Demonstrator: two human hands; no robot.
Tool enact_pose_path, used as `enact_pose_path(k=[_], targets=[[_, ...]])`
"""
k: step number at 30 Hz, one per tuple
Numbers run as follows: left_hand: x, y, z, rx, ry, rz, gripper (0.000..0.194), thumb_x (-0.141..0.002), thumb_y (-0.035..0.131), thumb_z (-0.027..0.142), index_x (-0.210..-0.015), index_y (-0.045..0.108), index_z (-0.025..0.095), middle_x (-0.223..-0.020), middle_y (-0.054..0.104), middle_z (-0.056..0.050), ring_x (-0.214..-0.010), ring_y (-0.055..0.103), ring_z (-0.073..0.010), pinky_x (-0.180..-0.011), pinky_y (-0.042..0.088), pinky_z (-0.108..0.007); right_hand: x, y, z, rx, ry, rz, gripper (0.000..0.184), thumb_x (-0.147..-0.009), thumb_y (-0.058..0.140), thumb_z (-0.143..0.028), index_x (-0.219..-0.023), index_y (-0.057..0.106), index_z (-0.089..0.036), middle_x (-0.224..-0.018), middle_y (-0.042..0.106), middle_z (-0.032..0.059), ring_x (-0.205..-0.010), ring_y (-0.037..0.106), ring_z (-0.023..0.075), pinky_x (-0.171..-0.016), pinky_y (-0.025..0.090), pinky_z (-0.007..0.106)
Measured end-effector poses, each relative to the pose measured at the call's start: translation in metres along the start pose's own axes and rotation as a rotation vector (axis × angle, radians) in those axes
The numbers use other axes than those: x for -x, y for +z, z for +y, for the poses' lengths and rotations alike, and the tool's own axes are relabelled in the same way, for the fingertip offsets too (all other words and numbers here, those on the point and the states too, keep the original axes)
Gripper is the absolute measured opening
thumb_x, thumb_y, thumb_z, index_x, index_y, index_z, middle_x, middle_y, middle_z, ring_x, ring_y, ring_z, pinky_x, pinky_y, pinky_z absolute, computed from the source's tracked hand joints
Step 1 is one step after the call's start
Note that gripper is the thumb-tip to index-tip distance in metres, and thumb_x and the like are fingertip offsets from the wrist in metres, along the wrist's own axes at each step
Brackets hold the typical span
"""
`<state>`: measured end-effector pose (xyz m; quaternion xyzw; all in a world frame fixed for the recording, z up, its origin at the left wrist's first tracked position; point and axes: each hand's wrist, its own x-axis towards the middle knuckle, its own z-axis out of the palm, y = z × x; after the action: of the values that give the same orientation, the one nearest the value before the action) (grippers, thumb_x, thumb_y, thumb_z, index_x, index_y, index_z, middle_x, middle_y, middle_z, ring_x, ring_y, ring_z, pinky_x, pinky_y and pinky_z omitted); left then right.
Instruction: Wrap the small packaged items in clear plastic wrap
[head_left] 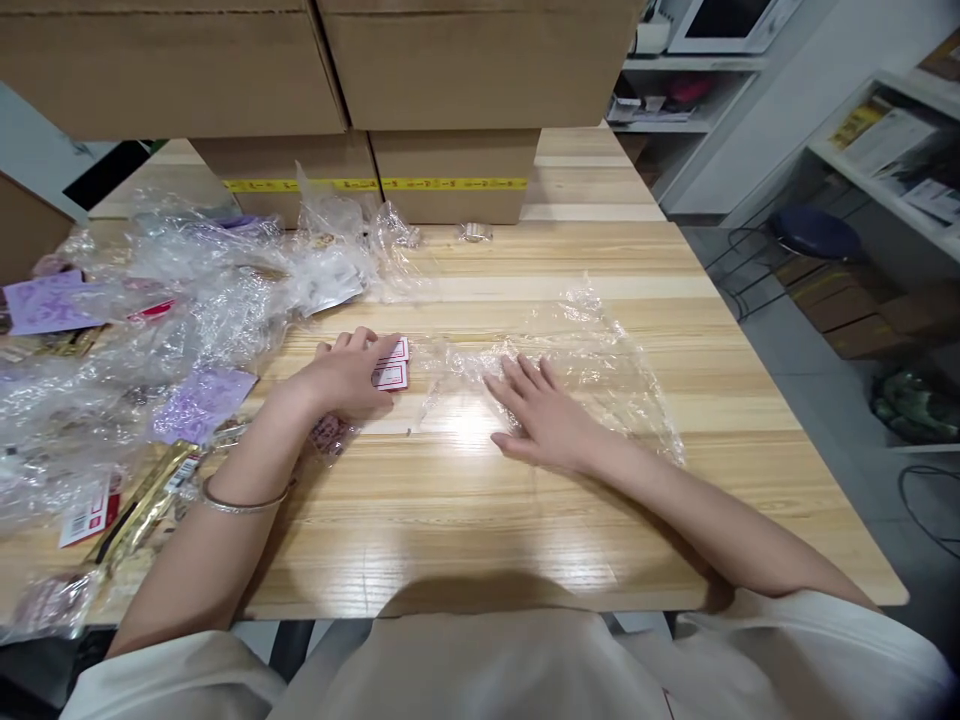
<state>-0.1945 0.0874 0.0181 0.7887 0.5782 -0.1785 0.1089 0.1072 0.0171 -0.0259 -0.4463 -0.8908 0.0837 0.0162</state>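
My left hand (346, 377) rests on the wooden table (525, 520), its fingers on a small stack of white cards with red print (393, 364). A silver bangle sits on that wrist. My right hand (541, 415) lies flat, palm down with fingers spread, on a sheet of clear plastic film (592, 365) spread over the middle of the table. The film's left edge reaches the cards.
A heap of crumpled clear wrappers (195, 290) with purple cards (202, 402) and gold packets (146, 500) covers the table's left side. Stacked cardboard boxes (450, 170) stand at the back. Shelves (885, 170) and a stool (814, 235) are at the right.
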Motion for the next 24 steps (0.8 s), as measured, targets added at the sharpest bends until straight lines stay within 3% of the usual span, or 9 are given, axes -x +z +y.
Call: enact_pose_path(k=[4, 7, 11, 14, 17, 19, 22, 24], targets=[[-0.001, 0.000, 0.007, -0.092, -0.034, 0.054, 0.094, -0.067, 0.062, 0.057, -0.146, 0.039, 0.010, -0.136, 0.048, -0.022, -0.130, 0.044, -0.0412, -0.109, 0.034, -0.052, 0.005, 0.012, -0.020, 0.073, 0.073, 0.081, 0.058, -0.094, 0.050, -0.027, -0.148, 0.045, -0.007, -0.162, 0.026, 0.0214, -0.151, 0.014, 0.0424, -0.120, 0.014, 0.064], [-0.005, 0.002, 0.006, -0.067, -0.074, 0.028, 0.098, -0.061, 0.066, 0.059, -0.141, 0.041, 0.008, -0.136, 0.048, -0.024, -0.130, 0.044, -0.0419, -0.106, 0.038, -0.048, 0.007, 0.014, -0.027, 0.088, -0.006, 0.149, 0.056, -0.094, 0.048, -0.024, -0.146, 0.047, -0.003, -0.162, 0.026, 0.0207, -0.152, 0.012, 0.0390, -0.123, 0.009, 0.061], [-0.009, 0.001, -0.005, 0.047, -0.055, -0.025, 0.099, -0.056, 0.071, 0.061, -0.135, 0.043, 0.009, -0.134, 0.052, -0.024, -0.127, 0.049, -0.0395, -0.100, 0.044, -0.043, 0.007, 0.021, -0.028, -0.007, -0.050, 0.120, 0.060, -0.096, 0.038, -0.022, -0.152, 0.037, 0.000, -0.160, 0.031, 0.0196, -0.151, 0.023, 0.0321, -0.124, 0.021, 0.052], [-0.008, -0.004, -0.011, 0.160, -0.033, -0.092, 0.098, -0.053, 0.074, 0.067, -0.128, 0.046, 0.011, -0.121, 0.061, -0.021, -0.109, 0.063, -0.0356, -0.084, 0.050, -0.037, 0.005, 0.024, -0.027, -0.073, -0.043, 0.118, 0.063, -0.096, 0.036, -0.023, -0.156, 0.030, -0.005, -0.160, 0.032, 0.0170, -0.151, 0.024, 0.0308, -0.123, 0.024, 0.053], [-0.002, -0.010, -0.009, 0.229, -0.056, -0.182, 0.094, -0.055, 0.075, 0.065, -0.128, 0.045, 0.014, -0.097, 0.070, -0.013, -0.081, 0.069, -0.0287, -0.063, 0.049, -0.031, 0.005, 0.025, -0.028, -0.111, -0.013, 0.121, 0.062, -0.098, 0.034, -0.025, -0.157, 0.028, -0.008, -0.160, 0.032, 0.0158, -0.151, 0.024, 0.0300, -0.123, 0.023, 0.054], [0.003, -0.012, 0.000, 0.207, -0.045, -0.174, 0.082, -0.063, 0.073, 0.058, -0.127, 0.046, 0.015, -0.091, 0.071, -0.010, -0.076, 0.068, -0.0263, -0.060, 0.047, -0.029, 0.004, 0.024, -0.029, -0.135, 0.009, 0.111, 0.061, -0.100, 0.034, -0.032, -0.157, 0.029, -0.008, -0.161, 0.030, 0.0161, -0.152, 0.021, 0.0304, -0.124, 0.022, 0.054], [0.013, -0.009, 0.021, 0.039, 0.025, -0.012, 0.047, -0.080, 0.063, 0.041, -0.119, 0.054, 0.014, -0.108, 0.067, -0.017, -0.098, 0.067, -0.0313, -0.073, 0.050, -0.033, 0.005, 0.024, -0.030, -0.166, 0.029, 0.084, 0.067, -0.101, 0.035, -0.046, -0.156, 0.030, -0.009, -0.163, 0.023, 0.0163, -0.153, 0.011, 0.0319, -0.124, 0.018, 0.056], [0.020, -0.005, 0.037, -0.104, 0.026, 0.078, 0.034, -0.087, 0.053, 0.025, -0.118, 0.056, 0.011, -0.119, 0.061, -0.022, -0.110, 0.062, -0.0359, -0.081, 0.050, -0.039, 0.004, 0.024, -0.030, -0.174, 0.039, 0.069, 0.069, -0.101, 0.035, -0.051, -0.156, 0.030, -0.009, -0.164, 0.020, 0.0164, -0.153, 0.007, 0.0322, -0.124, 0.016, 0.057]])
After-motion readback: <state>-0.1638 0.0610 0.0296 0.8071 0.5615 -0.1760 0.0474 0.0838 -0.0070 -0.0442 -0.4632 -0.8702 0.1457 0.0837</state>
